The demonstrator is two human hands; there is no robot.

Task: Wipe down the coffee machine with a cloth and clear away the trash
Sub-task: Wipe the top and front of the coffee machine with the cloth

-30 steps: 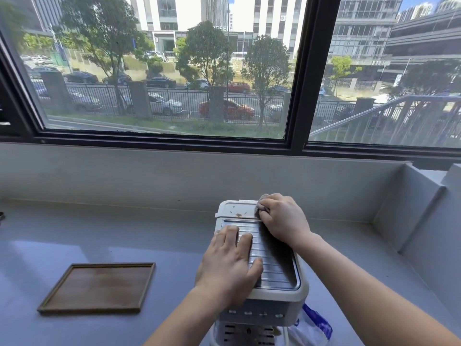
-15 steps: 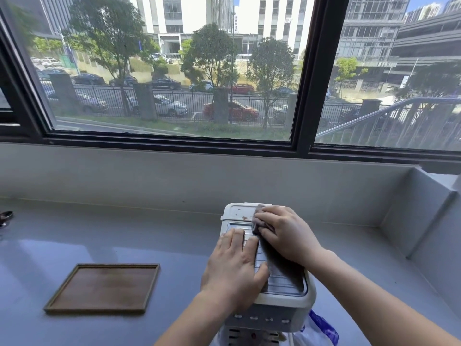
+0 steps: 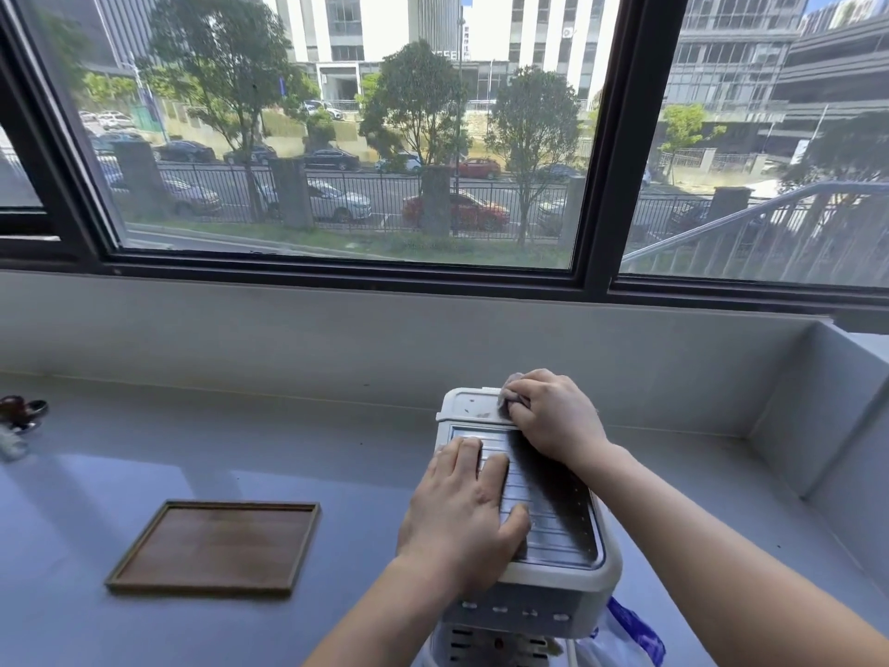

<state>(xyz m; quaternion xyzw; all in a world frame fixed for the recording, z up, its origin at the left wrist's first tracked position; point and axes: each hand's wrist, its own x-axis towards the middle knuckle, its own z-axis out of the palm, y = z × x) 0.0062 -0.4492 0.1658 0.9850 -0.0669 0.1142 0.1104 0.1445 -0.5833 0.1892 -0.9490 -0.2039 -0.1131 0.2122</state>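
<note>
The white coffee machine (image 3: 553, 584) stands on the grey counter (image 3: 144, 474), seen from above, with a ribbed metal top plate. My left hand (image 3: 462, 512) lies flat on the plate's left side, fingers spread. My right hand (image 3: 553, 416) is at the machine's far end, on the white lid, closed on a small grey cloth (image 3: 511, 381) of which only a corner shows above the fingers.
A flat brown wooden tray (image 3: 216, 546) lies on the counter to the left of the machine. A white and blue plastic bag (image 3: 620, 637) sits at the machine's right foot. Small dark objects (image 3: 21, 414) rest at the far left edge. A wall and window close the back.
My right hand with the cloth slid toward me along the top plate, then back out to the far lid. My left hand stayed flat on the plate.
</note>
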